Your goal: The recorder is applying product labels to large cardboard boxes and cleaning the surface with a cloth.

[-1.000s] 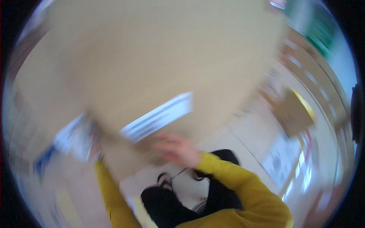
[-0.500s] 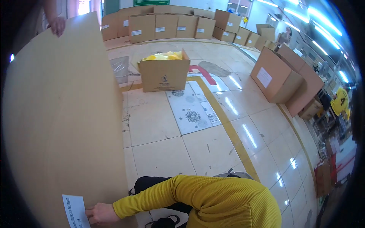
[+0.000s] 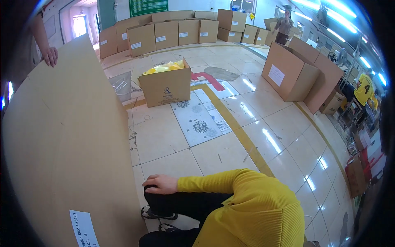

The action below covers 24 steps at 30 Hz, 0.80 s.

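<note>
My right hand (image 3: 161, 184), at the end of a yellow sleeve, rests on my black-clad knee (image 3: 154, 201). Its fingers lie draped over the knee and hold nothing. Out of view is my left hand. A huge brown cardboard box (image 3: 70, 136) fills the left side, its broad face close to my legs. Low on that face sits a white printed label (image 3: 83, 228), cut by the picture's lower edge. At the box's top edge, another person's hand (image 3: 50, 56) lies over the rim.
Ahead on the tiled floor stands an open carton (image 3: 166, 88) with yellow material inside. Beside it lies a patterned white sheet (image 3: 199, 123). A row of labelled boxes (image 3: 166, 35) lines the back, with large cartons (image 3: 290, 74) at right. Several people are farther off.
My right hand has left the label on the large box and come up to my knee. The view has shifted, bringing a standing person at the back into fuller view.
</note>
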Each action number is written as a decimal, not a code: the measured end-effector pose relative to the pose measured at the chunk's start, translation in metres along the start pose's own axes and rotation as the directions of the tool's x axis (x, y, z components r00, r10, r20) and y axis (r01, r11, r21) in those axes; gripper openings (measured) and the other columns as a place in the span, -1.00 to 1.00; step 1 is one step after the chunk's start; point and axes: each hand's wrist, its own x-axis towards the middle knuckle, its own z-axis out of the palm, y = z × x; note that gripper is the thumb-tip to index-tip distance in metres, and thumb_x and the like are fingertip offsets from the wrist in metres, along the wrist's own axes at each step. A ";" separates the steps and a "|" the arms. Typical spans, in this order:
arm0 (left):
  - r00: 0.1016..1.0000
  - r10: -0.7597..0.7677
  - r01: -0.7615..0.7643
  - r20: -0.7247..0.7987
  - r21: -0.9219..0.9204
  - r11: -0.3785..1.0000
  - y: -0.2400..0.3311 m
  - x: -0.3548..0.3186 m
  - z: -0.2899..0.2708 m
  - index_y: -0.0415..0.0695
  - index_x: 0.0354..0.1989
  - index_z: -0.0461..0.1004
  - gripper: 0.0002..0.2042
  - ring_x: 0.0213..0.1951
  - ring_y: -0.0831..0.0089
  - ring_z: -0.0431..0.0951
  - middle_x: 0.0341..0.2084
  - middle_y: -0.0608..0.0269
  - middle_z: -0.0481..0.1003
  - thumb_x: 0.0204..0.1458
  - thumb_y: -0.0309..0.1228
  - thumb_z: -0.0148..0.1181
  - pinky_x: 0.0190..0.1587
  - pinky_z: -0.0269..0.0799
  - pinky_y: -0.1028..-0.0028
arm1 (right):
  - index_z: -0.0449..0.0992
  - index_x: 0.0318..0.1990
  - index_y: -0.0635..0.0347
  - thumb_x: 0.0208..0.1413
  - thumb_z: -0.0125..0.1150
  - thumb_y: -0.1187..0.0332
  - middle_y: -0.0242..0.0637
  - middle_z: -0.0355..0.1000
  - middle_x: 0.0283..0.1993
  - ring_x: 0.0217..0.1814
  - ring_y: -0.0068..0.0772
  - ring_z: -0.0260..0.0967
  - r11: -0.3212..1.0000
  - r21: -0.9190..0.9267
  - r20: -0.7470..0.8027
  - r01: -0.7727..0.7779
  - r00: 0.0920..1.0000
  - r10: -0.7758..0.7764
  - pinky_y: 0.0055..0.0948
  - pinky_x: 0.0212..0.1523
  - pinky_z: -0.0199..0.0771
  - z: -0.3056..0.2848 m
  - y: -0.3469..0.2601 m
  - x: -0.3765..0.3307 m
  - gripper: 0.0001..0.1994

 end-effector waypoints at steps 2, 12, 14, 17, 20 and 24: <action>1.000 -0.010 0.010 0.017 -0.001 1.000 0.003 -0.005 0.000 -0.21 -0.12 0.43 -0.65 -0.16 0.38 0.46 -0.26 0.20 0.49 0.05 -0.22 -0.06 -0.06 0.31 0.41 | 0.34 0.01 0.13 -0.03 0.13 0.05 -0.09 0.28 -0.02 -0.01 -0.03 0.26 0.997 -0.077 -0.312 -0.009 0.950 -0.016 -0.15 -0.03 0.31 -0.006 0.000 -0.023 -0.51; 0.912 -0.182 0.188 0.368 0.022 0.982 0.077 -0.002 -0.022 -0.25 -0.15 0.46 -0.67 -0.20 0.42 0.50 -0.30 0.21 0.53 0.11 -0.25 -0.10 -0.10 0.36 0.47 | 0.28 0.09 -0.04 -0.26 0.27 0.04 -0.07 0.11 0.16 0.19 0.06 0.02 0.888 -0.449 -0.118 -0.094 0.992 0.045 0.01 -0.04 0.22 -0.028 -0.014 -0.056 -0.34; 0.866 -0.182 0.212 0.467 -0.013 0.977 0.114 0.036 0.000 -0.26 -0.15 0.46 -0.67 -0.20 0.42 0.50 -0.30 0.21 0.53 0.12 -0.26 -0.10 -0.10 0.36 0.48 | 0.29 0.09 -0.09 -0.25 0.27 0.03 -0.11 0.09 0.17 0.18 0.07 0.02 0.790 -0.563 -0.247 -0.242 0.962 0.118 0.02 -0.05 0.20 -0.056 0.019 -0.051 -0.36; 0.251 -0.328 0.034 0.911 0.330 0.943 0.158 0.070 0.046 0.03 0.12 0.23 -0.52 0.13 0.26 0.20 0.07 0.07 0.26 0.01 -0.16 0.08 0.19 0.02 0.25 | 0.32 0.06 -0.13 -0.22 0.25 0.02 -0.15 0.12 0.16 0.19 0.06 0.03 0.855 -0.493 -0.254 -0.161 0.967 0.035 0.02 -0.01 0.19 -0.063 0.046 -0.044 -0.40; 0.120 -0.156 -0.272 0.980 0.184 0.945 0.173 0.088 0.116 -0.04 0.01 0.39 -0.60 -0.01 0.22 0.39 -0.08 0.06 0.42 -0.02 -0.18 0.11 0.08 0.24 0.28 | 0.35 0.03 -0.16 -0.20 0.24 0.02 -0.20 0.16 0.14 0.19 0.05 0.05 0.888 -0.428 -0.269 -0.168 0.962 0.052 0.02 0.02 0.18 -0.067 0.062 -0.036 -0.46; 0.066 -0.070 -0.318 0.995 0.087 0.944 0.144 0.119 0.202 -0.06 0.00 0.39 -0.60 -0.04 0.25 0.41 -0.12 0.07 0.44 -0.02 -0.19 0.11 0.04 0.27 0.31 | 0.38 -0.01 -0.13 -0.18 0.24 0.08 -0.19 0.17 0.12 0.18 0.01 0.07 0.896 -0.331 -0.262 -0.295 0.941 0.213 -0.07 0.03 0.21 -0.081 0.077 -0.017 -0.52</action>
